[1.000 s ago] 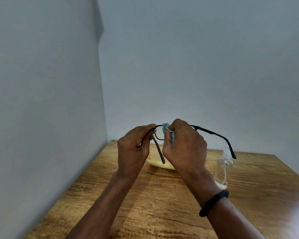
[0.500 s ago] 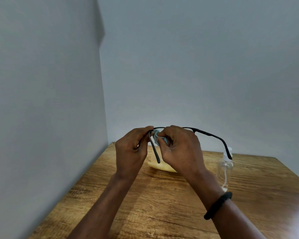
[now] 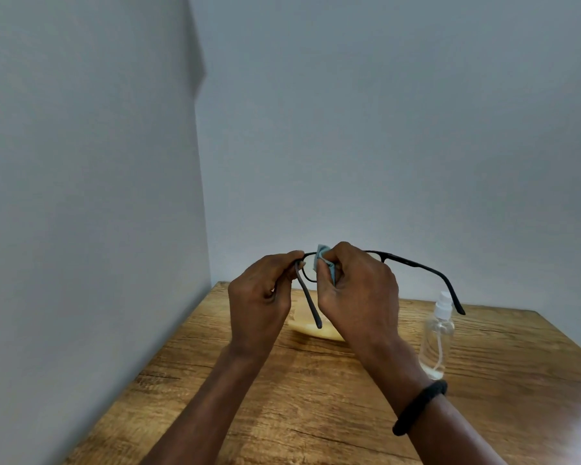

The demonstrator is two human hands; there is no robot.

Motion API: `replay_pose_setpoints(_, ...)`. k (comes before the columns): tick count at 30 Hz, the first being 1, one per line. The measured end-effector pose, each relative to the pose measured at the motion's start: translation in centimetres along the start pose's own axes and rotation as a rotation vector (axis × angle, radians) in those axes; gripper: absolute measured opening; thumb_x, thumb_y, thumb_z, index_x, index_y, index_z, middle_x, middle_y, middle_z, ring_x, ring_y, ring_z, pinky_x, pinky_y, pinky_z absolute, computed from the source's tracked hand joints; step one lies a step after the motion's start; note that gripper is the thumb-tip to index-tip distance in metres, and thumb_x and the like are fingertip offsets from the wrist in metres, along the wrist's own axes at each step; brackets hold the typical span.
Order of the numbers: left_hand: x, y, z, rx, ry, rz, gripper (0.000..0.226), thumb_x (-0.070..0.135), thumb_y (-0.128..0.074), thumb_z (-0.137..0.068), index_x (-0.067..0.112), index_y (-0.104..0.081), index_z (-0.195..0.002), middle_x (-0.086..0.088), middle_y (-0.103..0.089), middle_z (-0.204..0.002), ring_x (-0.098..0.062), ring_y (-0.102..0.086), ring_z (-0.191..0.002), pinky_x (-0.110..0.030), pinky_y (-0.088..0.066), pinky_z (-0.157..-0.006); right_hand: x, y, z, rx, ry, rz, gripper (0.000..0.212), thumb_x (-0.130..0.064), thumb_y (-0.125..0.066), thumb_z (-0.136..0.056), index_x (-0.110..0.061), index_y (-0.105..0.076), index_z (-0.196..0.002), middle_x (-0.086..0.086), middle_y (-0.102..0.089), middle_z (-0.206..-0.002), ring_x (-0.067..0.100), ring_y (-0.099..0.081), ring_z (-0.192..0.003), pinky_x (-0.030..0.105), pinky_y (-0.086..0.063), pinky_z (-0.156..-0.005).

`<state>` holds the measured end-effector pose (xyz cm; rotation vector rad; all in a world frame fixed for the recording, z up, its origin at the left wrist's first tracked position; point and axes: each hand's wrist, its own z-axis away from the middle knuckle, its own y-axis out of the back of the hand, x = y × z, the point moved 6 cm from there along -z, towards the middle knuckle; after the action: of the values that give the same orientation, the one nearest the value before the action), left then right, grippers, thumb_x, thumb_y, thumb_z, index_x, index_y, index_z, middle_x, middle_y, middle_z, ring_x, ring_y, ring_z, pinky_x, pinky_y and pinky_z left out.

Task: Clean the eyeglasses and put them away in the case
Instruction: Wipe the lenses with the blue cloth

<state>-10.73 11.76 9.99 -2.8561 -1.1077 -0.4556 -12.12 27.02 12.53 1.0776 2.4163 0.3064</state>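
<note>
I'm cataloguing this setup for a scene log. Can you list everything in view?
eyeglasses: one, black frame, held in the air above the table
cloth: one, light blue, against a lens
case: one, pale yellow, on the table behind the hands, partly hidden
spray bottle: one, clear with white nozzle, upright on the table, right side
table: one, brown wood
walls: two, grey, left and behind
wristband: one, black, on the right wrist
left hand: one, grips the frame's corner
right hand: one, pinches the cloth on the lens
</note>
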Motion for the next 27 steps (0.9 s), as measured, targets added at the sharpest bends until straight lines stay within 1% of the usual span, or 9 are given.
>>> replay_pose_setpoints(2,0.1,-0.1,0.0,0.001,0.011,0.012,0.030,-0.013,-0.075,-0.084,0.004,-0.077,-0.109,-0.002,-0.078,-0.098,-0.011,-0.075,-0.089,-0.036,-0.063,-0.076,-0.2,-0.2,0.0,-0.024,0.007,-0.073,0.005,-0.021,-0.073,-0.090,-0.016,-0.072,-0.091,-0.005,-0.071,-0.078,0.007,-0.060,-0.064,0.016,-0.039,-0.058)
replay_pose_setpoints(5,-0.1,0.0,0.0,0.010,0.041,0.044,0.032,-0.015,-0.074,-0.083,0.004,-0.077,-0.109,-0.002,-0.079,-0.099,-0.014,-0.076,-0.089,-0.041,-0.063,-0.075,-0.5,-0.6,0.0,-0.070,-0.003,-0.121,0.008,-0.024,-0.072,-0.090,-0.019,-0.076,-0.094,-0.009,-0.071,-0.079,0.004,-0.059,-0.066,0.017,-0.041,-0.059)
replay_pose_setpoints(8,-0.4,0.3,-0.2,0.023,0.058,0.061,0.032,-0.015,-0.074,-0.084,0.004,-0.078,-0.109,-0.003,-0.079,-0.099,-0.016,-0.076,-0.091,-0.044,-0.063,-0.076,-0.6,-0.7,-0.2,-0.109,-0.030,-0.166,0.009,-0.027,-0.073,-0.089,-0.022,-0.078,-0.095,-0.014,-0.068,-0.075,-0.001,-0.057,-0.062,0.013,-0.039,-0.058)
replay_pose_setpoints(12,-0.8,0.6,-0.4,0.050,0.051,0.026,0.029,-0.012,-0.076,-0.085,0.004,-0.077,-0.109,-0.002,-0.078,-0.099,-0.014,-0.075,-0.091,-0.038,-0.062,-0.075,-0.4,-1.0,0.0,-0.193,-0.013,-0.051,0.007,-0.030,-0.071,-0.089,-0.024,-0.073,-0.093,-0.013,-0.069,-0.077,0.002,-0.059,-0.065,0.014,-0.036,-0.055)
replay_pose_setpoints(14,-1.0,0.9,-0.4,0.067,0.050,0.001,0.027,-0.009,-0.076,-0.086,0.006,-0.077,-0.109,0.000,-0.078,-0.098,-0.012,-0.075,-0.089,-0.032,-0.062,-0.074,-0.4,-0.3,0.1,-0.117,0.007,0.023,0.008,-0.028,-0.070,-0.089,-0.021,-0.067,-0.091,-0.009,-0.069,-0.074,0.006,-0.055,-0.058,0.014,-0.031,-0.050)
replay_pose_setpoints(16,-1.2,1.1,-0.4,0.079,0.060,-0.019,0.026,-0.008,-0.075,-0.088,0.007,-0.077,-0.109,0.001,-0.078,-0.098,-0.008,-0.074,-0.089,-0.023,-0.059,-0.075,-0.2,1.0,0.2,0.018,0.008,0.045,0.013,-0.024,-0.073,-0.088,-0.017,-0.063,-0.088,-0.006,-0.066,-0.065,0.008,-0.050,-0.050,0.014,-0.027,-0.046)
replay_pose_setpoints(19,-1.5,1.2,-0.5,0.092,0.092,-0.011,0.026,-0.009,-0.073,-0.089,0.006,-0.077,-0.109,0.001,-0.077,-0.097,-0.005,-0.073,-0.088,-0.015,-0.054,-0.077,0.6,2.5,0.1,0.166,-0.011,0.019,0.015,-0.022,-0.072,-0.090,-0.013,-0.059,-0.088,-0.004,-0.060,-0.057,0.017,-0.056,-0.046,0.022,-0.040,-0.047)
replay_pose_setpoints(23,-1.3,1.2,-0.5,0.088,0.107,-0.030,0.024,-0.010,-0.073,-0.089,0.004,-0.077,-0.108,0.001,-0.077,-0.095,-0.005,-0.072,-0.088,-0.011,-0.052,-0.077,1.3,2.1,0.4,0.169,-0.031,0.072,0.014,-0.021,-0.071,-0.092,-0.010,-0.062,-0.090,0.000,-0.061,-0.054,0.026,-0.060,-0.045,0.032,-0.050,-0.045)
replay_pose_setpoints(27,-1.0,1.4,-0.6,0.085,0.106,-0.038,0.020,-0.004,-0.072,-0.091,0.005,-0.077,-0.108,0.003,-0.076,-0.096,-0.005,-0.071,-0.088,-0.006,-0.048,-0.074,2.5,1.3,0.6,0.127,-0.084,0.081,0.012,-0.020,-0.070,-0.093,-0.010,-0.065,-0.098,0.002,-0.068,-0.060,0.027,-0.066,-0.050,0.035,-0.053,-0.049)
